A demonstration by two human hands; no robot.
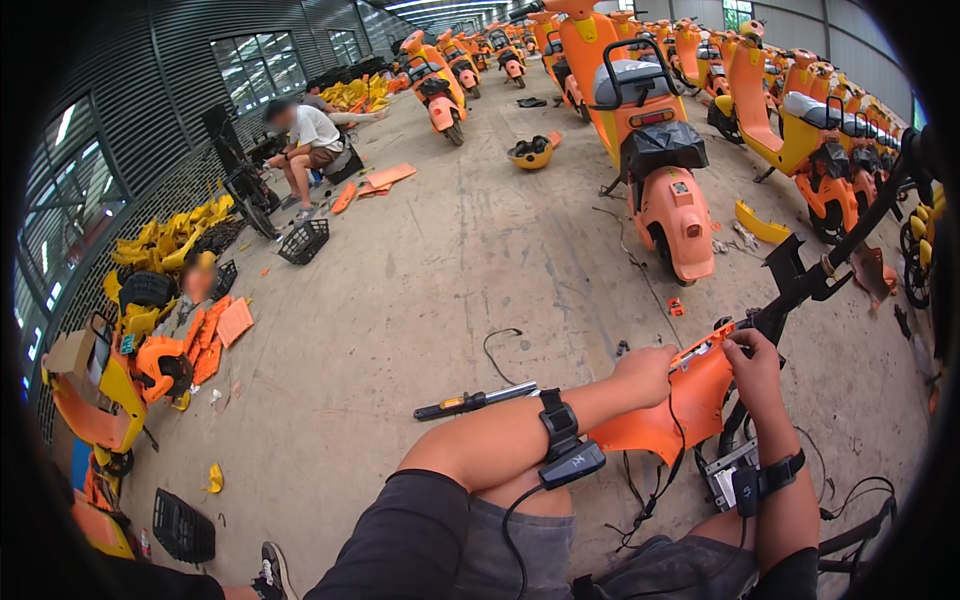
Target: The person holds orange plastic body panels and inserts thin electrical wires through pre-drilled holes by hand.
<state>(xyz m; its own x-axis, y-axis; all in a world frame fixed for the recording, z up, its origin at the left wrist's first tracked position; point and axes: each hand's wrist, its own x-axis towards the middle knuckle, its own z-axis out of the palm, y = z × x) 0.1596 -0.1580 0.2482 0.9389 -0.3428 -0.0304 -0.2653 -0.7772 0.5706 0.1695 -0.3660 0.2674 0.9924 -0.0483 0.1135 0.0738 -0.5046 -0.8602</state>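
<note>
- The orange panel point(655, 425) sits in front of the person's knees, right of the view's middle, its narrow upper edge tilted up toward the right.
- The left hand point(645, 375) is curled closed at the panel's upper left edge; its fingertips are hidden.
- The right hand point(755, 365) has thumb and fingers bunched at the upper right end of that edge; whether they pinch the panel or a small part on it, I cannot tell.
- Just beyond the right hand, a black frame tube point(800, 290) slants up to the right, bounding that side closely.
- Below the panel's lower edge hang dark wires point(648, 500), and a silver metal box point(728, 472) sits near the right forearm, crowding the space there.
- To the left, a black-and-silver rod point(475, 401) lies just beside the left forearm, with a loose black cable point(488, 350) beyond it.
- Ahead and left, the concrete floor point(430, 260) opens wide, reaching toward a black basket point(304, 242).
- Straight ahead, room ends sooner at an orange scooter point(685, 225), with a small orange piece point(677, 307) near its rear wheel.
</note>
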